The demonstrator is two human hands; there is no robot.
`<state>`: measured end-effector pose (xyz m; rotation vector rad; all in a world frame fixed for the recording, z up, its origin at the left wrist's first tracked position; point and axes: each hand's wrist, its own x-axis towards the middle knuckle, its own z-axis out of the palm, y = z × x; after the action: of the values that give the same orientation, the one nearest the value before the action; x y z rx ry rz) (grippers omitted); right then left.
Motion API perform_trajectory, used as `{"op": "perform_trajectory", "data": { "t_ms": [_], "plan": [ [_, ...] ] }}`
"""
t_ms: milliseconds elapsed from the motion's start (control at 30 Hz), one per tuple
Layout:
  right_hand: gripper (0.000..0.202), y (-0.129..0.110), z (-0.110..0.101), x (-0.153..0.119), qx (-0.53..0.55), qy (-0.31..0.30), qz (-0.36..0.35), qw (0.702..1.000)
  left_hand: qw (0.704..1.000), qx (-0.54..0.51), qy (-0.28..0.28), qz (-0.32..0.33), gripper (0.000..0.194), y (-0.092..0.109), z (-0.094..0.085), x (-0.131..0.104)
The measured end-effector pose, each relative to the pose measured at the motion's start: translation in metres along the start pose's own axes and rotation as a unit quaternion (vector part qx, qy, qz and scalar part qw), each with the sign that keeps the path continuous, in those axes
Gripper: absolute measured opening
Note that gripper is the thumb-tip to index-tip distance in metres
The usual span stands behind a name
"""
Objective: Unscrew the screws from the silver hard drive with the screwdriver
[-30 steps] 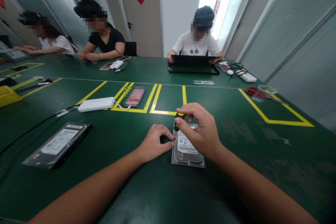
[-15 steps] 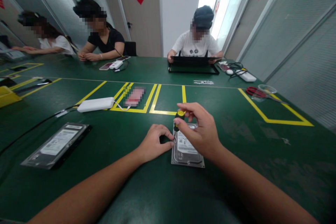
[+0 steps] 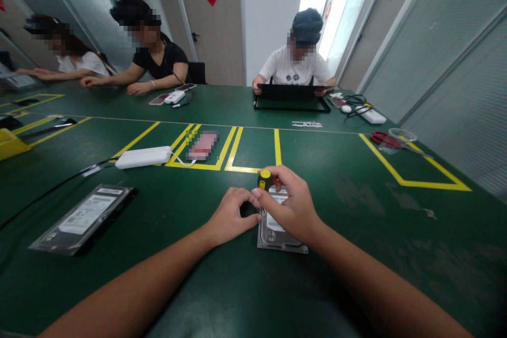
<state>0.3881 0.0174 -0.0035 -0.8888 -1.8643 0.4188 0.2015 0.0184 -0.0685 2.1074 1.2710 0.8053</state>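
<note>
At the far left, a yellow bin (image 3: 11, 145) is cut off by the picture's edge. A labelled hard disk drive (image 3: 81, 216) is laid flat and slantwise on the green table (image 3: 190, 285), well apart from both hands. Behind it, a white power bank (image 3: 143, 157) is joined by a short white cable to a blurred pink phone (image 3: 203, 145), which is framed by yellow tape.

The left hand (image 3: 229, 216) is placed at the left edge of a second hard disk drive (image 3: 277, 237), its thumb and forefinger held slightly apart. A black-and-yellow screwdriver (image 3: 264, 179) is clamped between the fingers and thumb of the right hand (image 3: 291, 200), above that drive's left side; its tip is hidden. The drive is partly covered by the right hand.

Across the table, a dark panel (image 3: 293, 96) is gripped by a co-worker in a white shirt. Farther right, red-handled scissors (image 3: 384, 140) are seen.
</note>
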Motion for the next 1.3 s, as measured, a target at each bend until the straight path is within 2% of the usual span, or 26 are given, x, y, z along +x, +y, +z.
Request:
{"op": "perform_trajectory", "data": {
  "t_ms": [200,433,567,833,1000,1067,1133,1233,1300],
  "plan": [
    [0.010,0.005,0.005,-0.002,0.003,-0.005,0.022,1.000,1.000,0.008,0.001,-0.008,0.023,-0.002,0.001,0.000],
    [0.011,0.002,0.005,-0.001,0.015,0.008,0.062,0.998,1.000,0.005,-0.010,-0.010,0.026,-0.001,0.000,0.001],
    [0.013,-0.008,-0.009,0.007,0.050,0.033,0.101,0.993,1.000,0.002,-0.013,-0.012,0.024,0.003,-0.002,0.001],
    [0.014,-0.017,-0.055,0.022,0.067,0.069,0.122,0.988,1.000,-0.007,-0.016,-0.018,0.025,0.005,-0.004,0.000],
    [0.019,-0.005,-0.077,0.005,0.018,0.059,0.148,0.987,1.000,-0.011,-0.019,-0.021,0.023,0.006,-0.005,0.000],
    [0.020,0.001,-0.084,-0.007,-0.027,0.032,0.173,0.984,0.999,-0.011,-0.020,-0.022,0.024,0.006,-0.004,0.000],
    [0.017,0.008,-0.090,-0.019,-0.066,-0.020,0.193,0.979,0.999,-0.012,-0.021,-0.022,0.024,0.006,-0.004,0.000],
    [0.019,0.018,-0.095,-0.035,-0.138,-0.054,0.161,0.976,0.999,-0.010,-0.021,-0.023,0.024,0.006,-0.004,0.000],
    [0.017,0.027,-0.097,-0.045,-0.167,-0.054,0.130,0.976,0.999,-0.009,-0.021,-0.025,0.024,0.007,-0.004,0.001]
  ]
}}
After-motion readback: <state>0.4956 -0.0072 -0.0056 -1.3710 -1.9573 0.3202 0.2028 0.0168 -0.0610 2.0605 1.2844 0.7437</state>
